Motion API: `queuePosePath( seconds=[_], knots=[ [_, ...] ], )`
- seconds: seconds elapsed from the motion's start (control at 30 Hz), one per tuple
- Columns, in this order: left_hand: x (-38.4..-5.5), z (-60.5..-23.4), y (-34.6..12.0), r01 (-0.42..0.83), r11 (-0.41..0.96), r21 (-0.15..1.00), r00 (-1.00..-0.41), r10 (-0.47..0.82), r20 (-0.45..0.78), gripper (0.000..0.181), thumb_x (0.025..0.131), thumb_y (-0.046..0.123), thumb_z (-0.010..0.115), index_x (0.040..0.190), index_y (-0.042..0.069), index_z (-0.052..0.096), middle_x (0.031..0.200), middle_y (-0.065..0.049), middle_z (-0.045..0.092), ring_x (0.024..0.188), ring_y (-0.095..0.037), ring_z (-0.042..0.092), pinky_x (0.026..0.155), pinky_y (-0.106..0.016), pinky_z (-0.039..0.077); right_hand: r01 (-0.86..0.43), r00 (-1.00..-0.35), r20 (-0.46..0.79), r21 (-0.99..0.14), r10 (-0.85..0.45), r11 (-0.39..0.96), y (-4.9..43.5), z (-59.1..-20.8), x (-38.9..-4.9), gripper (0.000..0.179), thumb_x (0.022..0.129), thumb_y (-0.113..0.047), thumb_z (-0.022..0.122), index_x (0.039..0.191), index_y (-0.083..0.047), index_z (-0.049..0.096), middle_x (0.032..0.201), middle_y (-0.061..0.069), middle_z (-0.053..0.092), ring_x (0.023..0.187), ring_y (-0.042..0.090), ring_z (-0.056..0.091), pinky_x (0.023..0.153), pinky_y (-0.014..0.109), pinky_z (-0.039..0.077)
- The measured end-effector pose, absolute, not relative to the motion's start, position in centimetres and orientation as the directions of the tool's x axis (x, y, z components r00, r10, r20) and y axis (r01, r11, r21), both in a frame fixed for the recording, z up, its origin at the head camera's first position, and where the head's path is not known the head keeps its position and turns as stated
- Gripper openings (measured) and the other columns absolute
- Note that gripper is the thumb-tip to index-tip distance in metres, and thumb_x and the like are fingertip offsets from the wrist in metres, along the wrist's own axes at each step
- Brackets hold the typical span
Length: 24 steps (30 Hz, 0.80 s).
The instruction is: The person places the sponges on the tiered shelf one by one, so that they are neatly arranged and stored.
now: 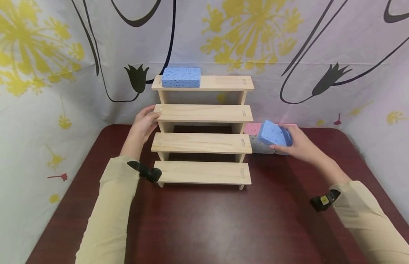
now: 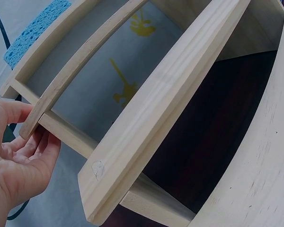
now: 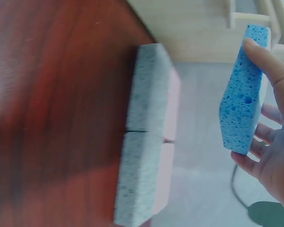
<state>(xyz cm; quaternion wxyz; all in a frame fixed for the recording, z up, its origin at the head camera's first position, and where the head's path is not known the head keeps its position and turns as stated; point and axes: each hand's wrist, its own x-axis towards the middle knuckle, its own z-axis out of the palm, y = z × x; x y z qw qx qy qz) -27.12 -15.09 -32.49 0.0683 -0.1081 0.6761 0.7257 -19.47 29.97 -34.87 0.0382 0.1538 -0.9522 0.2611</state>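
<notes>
A light wooden stepped shelf rack with several tiers stands on the dark table. My left hand grips the left end of its second tier from the top, and the left wrist view shows the fingers curled under the board. Just right of the rack, my right hand holds a blue sponge tilted in the air. In the right wrist view the thumb presses one face of this sponge, with fingers on the other side. Another blue sponge lies flat at the left of the top tier.
Behind the held sponge, grey sponges with pink ones stand by the rack's right side; two grey ones line up end to end in the right wrist view. A patterned cloth hangs behind and beside the dark red-brown table.
</notes>
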Motion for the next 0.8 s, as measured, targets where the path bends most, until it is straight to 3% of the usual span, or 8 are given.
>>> queuePosePath(
  seconds=[0.3, 0.53, 0.8],
  knots=[
    [-27.0, -32.5, -15.1, -0.247, -0.077, 0.966, -0.967, -0.046, -0.251, 0.057, 0.091, 0.007, 0.047, 0.144, 0.014, 0.026, 0.147, -0.011, 0.029, 0.132, -0.021, 0.036, 0.111, -0.029, 0.031, -0.363, -0.924, 0.276, -0.428, -0.263, 0.828, 28.8, -31.1, -20.3, 0.08, 0.078, -0.027, 0.07, 0.14, 0.003, 0.03, 0.132, 0.033, 0.036, 0.116, 0.046, 0.035, 0.09, 0.06, 0.035],
    [-27.0, -32.4, -15.3, -0.243, -0.078, 0.967, -0.968, -0.045, -0.247, 0.057, 0.092, 0.009, 0.047, 0.144, 0.015, 0.026, 0.148, -0.01, 0.027, 0.133, -0.021, 0.035, 0.112, -0.03, 0.029, -0.468, -0.862, 0.389, -0.361, -0.326, 0.807, 26.6, -28.3, -22.0, 0.077, 0.082, -0.032, 0.067, 0.141, 0.001, 0.03, 0.132, 0.033, 0.037, 0.119, 0.05, 0.035, 0.095, 0.062, 0.032],
    [-26.9, -32.3, -15.0, -0.24, -0.093, 0.966, -0.969, -0.039, -0.245, 0.057, 0.091, 0.008, 0.047, 0.144, 0.014, 0.027, 0.147, -0.011, 0.029, 0.132, -0.022, 0.035, 0.112, -0.029, 0.03, -0.502, -0.839, 0.395, -0.302, -0.373, 0.81, 24.3, -26.1, -24.0, 0.069, 0.083, -0.031, 0.065, 0.139, -0.003, 0.035, 0.136, 0.028, 0.039, 0.124, 0.046, 0.034, 0.102, 0.059, 0.026]
  ],
)
